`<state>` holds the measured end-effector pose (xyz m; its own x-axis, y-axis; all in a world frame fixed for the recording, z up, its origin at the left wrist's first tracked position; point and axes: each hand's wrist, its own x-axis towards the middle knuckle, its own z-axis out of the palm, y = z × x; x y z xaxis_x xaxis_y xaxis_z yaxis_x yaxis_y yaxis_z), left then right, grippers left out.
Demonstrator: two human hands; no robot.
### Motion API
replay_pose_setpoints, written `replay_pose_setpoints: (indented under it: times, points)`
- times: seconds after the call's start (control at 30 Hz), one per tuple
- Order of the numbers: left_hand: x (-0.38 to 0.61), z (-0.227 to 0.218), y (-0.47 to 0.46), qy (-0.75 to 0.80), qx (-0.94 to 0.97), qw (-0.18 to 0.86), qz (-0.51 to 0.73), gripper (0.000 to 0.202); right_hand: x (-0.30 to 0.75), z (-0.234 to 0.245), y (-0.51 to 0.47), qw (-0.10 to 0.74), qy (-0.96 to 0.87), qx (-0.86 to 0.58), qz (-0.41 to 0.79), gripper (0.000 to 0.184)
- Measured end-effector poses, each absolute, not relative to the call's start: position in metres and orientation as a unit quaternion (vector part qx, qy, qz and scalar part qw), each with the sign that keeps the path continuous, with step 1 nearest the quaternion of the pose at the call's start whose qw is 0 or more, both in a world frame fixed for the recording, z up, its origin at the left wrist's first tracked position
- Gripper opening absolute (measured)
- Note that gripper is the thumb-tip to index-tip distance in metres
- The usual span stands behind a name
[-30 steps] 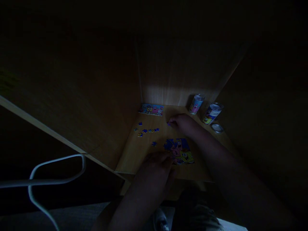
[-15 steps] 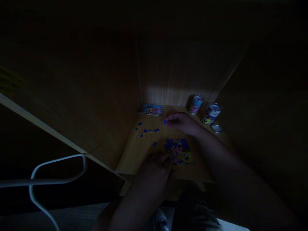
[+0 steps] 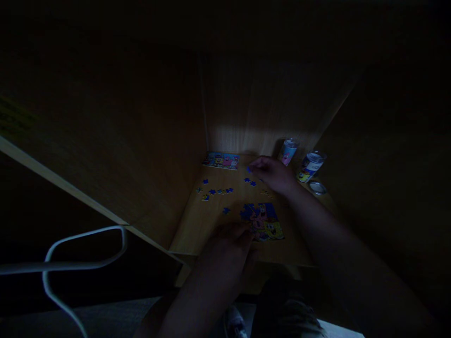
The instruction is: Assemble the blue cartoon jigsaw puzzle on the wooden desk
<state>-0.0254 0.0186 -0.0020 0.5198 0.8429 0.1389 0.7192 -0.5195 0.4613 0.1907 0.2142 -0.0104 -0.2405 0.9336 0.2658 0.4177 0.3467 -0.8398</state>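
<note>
In dim light, a partly assembled jigsaw puzzle (image 3: 266, 225) with cartoon figures lies on a wooden surface. My left hand (image 3: 227, 241) rests at its lower left edge, fingertips touching it, thumb apart from the fingers; shadow hides part of the fingers. My right hand (image 3: 276, 173) is raised farther back, thumb and fingers pinched on a blue puzzle piece (image 3: 249, 169). Just below that hand lie two blue loose pieces (image 3: 250, 182). Several other loose pieces (image 3: 221, 191) are scattered to the left, and a single blue piece (image 3: 226, 211) lies left of the puzzle.
A picture card (image 3: 221, 161) lies at the back left. Two printed cans (image 3: 288, 151) (image 3: 310, 166) stand at the back right, with a round lid (image 3: 317, 188) in front. Wooden panels (image 3: 239, 108) enclose the surface. A white cable (image 3: 84, 232) loops at the left.
My right hand has moved back and slightly right with the blue puzzle piece, uncovering two blue pieces on the surface. My left hand has stayed at the puzzle's edge.
</note>
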Motion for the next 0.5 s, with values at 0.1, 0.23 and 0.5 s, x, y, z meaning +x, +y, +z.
replay_pose_setpoints:
  times: [0.1,0.23,0.5]
  points:
    - [-0.026,-0.002,0.019,0.458,0.853,0.182,0.169,0.026,0.199,-0.006,0.218,0.43,-0.677,-0.533,0.269,0.017]
    - [-0.026,-0.002,0.02,0.457,0.851,0.192,0.172,0.024,0.194,-0.007,0.213,0.379,-0.719,-0.518,0.266,0.018]
    - [-0.025,0.0,0.019,0.465,0.848,0.192,0.17,0.024,0.193,-0.011,0.212,0.271,-0.79,-0.531,0.139,0.015]
